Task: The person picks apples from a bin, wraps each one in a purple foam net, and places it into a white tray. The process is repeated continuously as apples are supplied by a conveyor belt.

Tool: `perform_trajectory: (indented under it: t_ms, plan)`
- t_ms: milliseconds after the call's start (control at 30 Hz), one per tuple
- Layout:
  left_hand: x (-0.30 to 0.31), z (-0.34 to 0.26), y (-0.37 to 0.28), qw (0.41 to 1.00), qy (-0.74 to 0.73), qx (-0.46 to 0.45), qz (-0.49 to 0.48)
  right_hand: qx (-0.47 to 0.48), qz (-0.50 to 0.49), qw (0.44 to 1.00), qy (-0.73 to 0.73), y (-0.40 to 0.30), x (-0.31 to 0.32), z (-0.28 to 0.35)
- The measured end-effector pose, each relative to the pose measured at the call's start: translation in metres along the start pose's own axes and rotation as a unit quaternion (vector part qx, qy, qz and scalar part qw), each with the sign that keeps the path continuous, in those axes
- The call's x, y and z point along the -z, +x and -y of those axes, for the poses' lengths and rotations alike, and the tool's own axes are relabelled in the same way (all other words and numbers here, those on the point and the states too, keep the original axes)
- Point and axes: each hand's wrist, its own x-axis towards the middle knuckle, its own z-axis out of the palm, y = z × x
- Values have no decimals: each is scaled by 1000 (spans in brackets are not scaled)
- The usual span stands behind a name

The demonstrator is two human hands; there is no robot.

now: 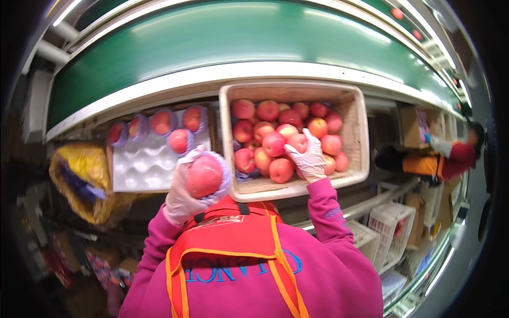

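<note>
My gloved left hand [185, 190] grips a red apple [204, 177] wrapped in a purple foam net, held between the tray and the bin. My gloved right hand [308, 157] reaches into a white plastic bin [360, 139] of loose apples, its thumb and fingers around one apple [297, 143]. Left of the bin, a white molded tray [139, 159] in a cardboard box carries several net-wrapped apples [162, 122] along its far side and one nearer its middle [179, 141].
A green conveyor belt [238, 35] runs beyond the bin and box. At left lies a yellow bag [85, 163] with purple material inside. A co-worker [445, 161] stands at far right. White plastic crates [391, 234] are at lower right.
</note>
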Motion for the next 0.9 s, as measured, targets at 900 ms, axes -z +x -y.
perform_trajectory:
  t_ms: [900]
  plan:
    - [69,3,-55,918,-350,170,-70,121,455,785,403,-85,-102,218]
